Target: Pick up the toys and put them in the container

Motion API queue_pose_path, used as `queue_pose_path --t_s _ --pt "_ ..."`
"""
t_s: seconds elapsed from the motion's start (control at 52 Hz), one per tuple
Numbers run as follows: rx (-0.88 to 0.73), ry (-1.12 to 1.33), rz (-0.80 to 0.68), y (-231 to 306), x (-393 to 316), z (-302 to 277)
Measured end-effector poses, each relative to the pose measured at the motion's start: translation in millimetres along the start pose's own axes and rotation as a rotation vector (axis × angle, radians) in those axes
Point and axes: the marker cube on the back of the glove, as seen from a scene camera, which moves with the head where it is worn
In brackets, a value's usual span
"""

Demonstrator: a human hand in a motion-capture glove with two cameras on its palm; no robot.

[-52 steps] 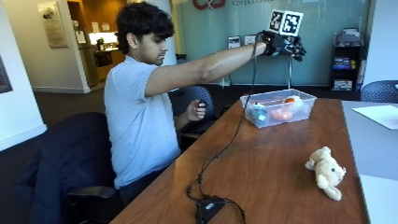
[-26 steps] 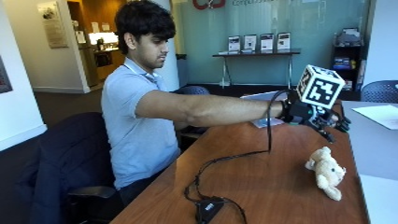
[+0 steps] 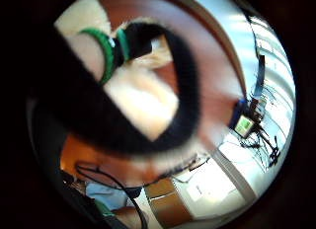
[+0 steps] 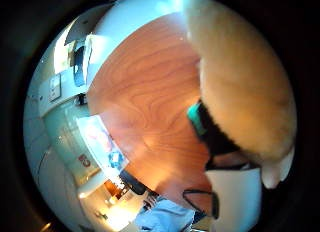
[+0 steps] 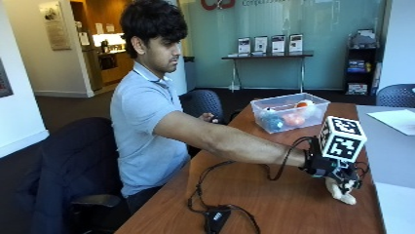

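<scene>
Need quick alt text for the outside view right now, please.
A seated person's gloved right hand reaches down onto a cream plush toy on the wooden table. A clear container holding colourful toys sits farther along the table.

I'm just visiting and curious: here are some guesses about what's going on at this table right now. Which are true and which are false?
1. The gloved right hand is down on the cream plush toy. True.
2. The clear container is empty. False: it already holds coloured toys.
3. The plush toy lies on the wooden table. True, as far as the outside view shows; its leg shows below the hand.
4. The container sits right beside the plush toy. False: it stands farther along the table, apart from the toy.
5. The person is standing. False: they sit in a chair at the table.
</scene>
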Motion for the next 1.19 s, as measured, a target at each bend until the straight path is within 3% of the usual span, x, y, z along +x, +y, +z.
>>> queue_pose_path --t_s 0.077,0.346,0.596,1.193 --pt "0.093 -0.006 -0.042 1.0 -0.3 -4.2" --pt "0.069 -0.065 -0.086 27.8 -9.8 -15.8" --pt "0.132 -0.141 -0.172 65.8 -58.0 -66.2" --pt "0.319 -0.031 -0.424 150.6 -283.8 -224.2"
